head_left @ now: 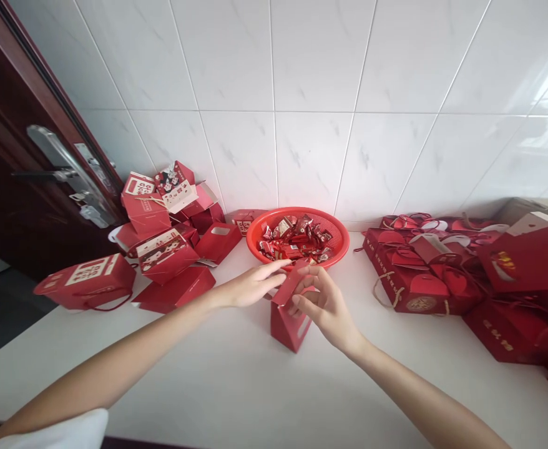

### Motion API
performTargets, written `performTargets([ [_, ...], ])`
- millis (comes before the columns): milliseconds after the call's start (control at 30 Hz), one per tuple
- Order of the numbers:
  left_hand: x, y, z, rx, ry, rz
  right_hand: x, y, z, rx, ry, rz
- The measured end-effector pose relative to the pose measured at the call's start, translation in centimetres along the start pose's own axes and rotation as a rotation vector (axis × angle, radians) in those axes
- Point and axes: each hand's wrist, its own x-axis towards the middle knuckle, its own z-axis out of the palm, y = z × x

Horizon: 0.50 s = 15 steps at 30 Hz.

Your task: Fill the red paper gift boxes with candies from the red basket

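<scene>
A small red paper gift box (287, 327) stands on the white tabletop, in front of a red plastic basket (344, 246) of wrapped sweets (297, 240). My left hand (253, 284) is at the box's left side, fingers stretched out and apart toward its top flap. On the other side, my right hand (323, 305) has its thumb and curled fingers closed on the right edge of that flap. The box's inside is hidden from me, and part of its top lies behind my fingers.
Loose red gift boxes (166, 255) are heaped at the left, near a dark door with a metal handle (63, 162). Larger red boxes with cord handles (424, 274) crowd the right side. A tiled wall (316, 149) stands behind the table (236, 386).
</scene>
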Motion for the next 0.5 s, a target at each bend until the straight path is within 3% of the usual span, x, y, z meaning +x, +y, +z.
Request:
performTargets([
  [133, -1.2, 1.6, 0.4, 0.124, 0.073, 0.095, -0.3, 0.8, -0.6, -0.259, 0.047, -0.149],
  [233, -1.8, 1.7, 1.0, 0.282, 0.151, 0.243, 0.2, 0.6, -1.2, -0.479, 0.156, -0.325],
  [333, -1.4, 1.5, 1.3, 0.31, 0.191, 0.329, 0.9, 0.2, -2.1, -0.613, 0.241, -0.382],
  [500, 0.4, 1.8, -0.1, 0.189, 0.077, 0.295, 1.7, 0.3, -3.0, -0.628, 0.059, -0.292],
])
